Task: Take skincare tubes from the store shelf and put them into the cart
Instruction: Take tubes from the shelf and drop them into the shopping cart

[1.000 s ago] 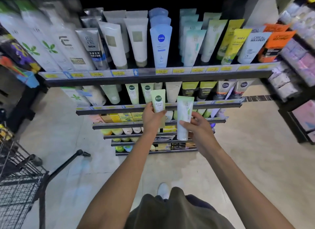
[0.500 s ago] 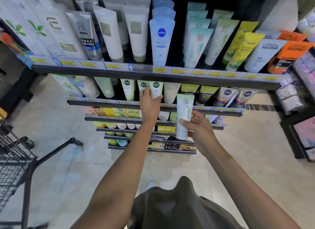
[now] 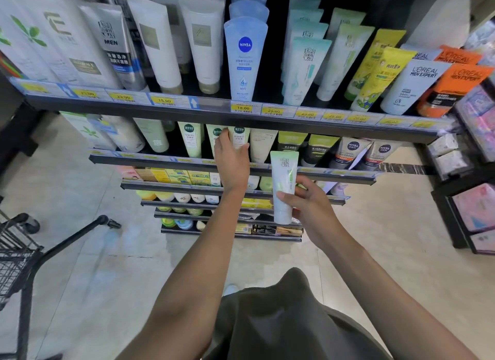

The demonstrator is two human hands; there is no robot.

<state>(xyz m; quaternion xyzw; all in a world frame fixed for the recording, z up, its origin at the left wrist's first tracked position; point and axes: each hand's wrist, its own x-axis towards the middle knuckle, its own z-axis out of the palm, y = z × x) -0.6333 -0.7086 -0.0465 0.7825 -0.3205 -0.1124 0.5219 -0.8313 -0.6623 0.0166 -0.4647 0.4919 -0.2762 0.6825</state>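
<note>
Store aisle, pale tiled floor (image 3: 80, 266), tiered dark shelf unit ahead of you, one head view only. Top shelf (image 3: 214, 110) carries rows of standing tubes: three stacked blue Nivea tubes (image 3: 245, 59), two yellow tubes (image 3: 380, 81) on the right, one white L'Oreal Men Expert tube (image 3: 413, 86) in front with another partly hidden behind it, two orange ones (image 3: 452, 86); white and grey tubes fill the left side, count unclear from blur. Second shelf (image 3: 166, 160) holds smaller tubes, among them three pale green-capped tubes (image 3: 191, 142) in a row and two grey Nivea Men tubes (image 3: 351, 153). Lower tiers hold small boxes and jars, too small to count. One black wire cart (image 3: 18, 255) sits at the far left edge, handle angled toward the shelf.

Your left hand (image 3: 231, 161) is stretched forward to the second shelf, arm nearly straight, fingers extended and lying against the front of the third green-capped tube (image 3: 241, 137), which stands on the shelf; grip looks spread, thumb hidden, so cannot tell if it wraps behind. Your right hand (image 3: 308, 207) is lower and nearer you, forearm angled in from the right, grip pinching one white-and-green tube (image 3: 284, 182) upright, cap down, thumb across its lower front, fingers behind. That tube is off the shelf, in front of the third tier, well apart from the cart.
</note>
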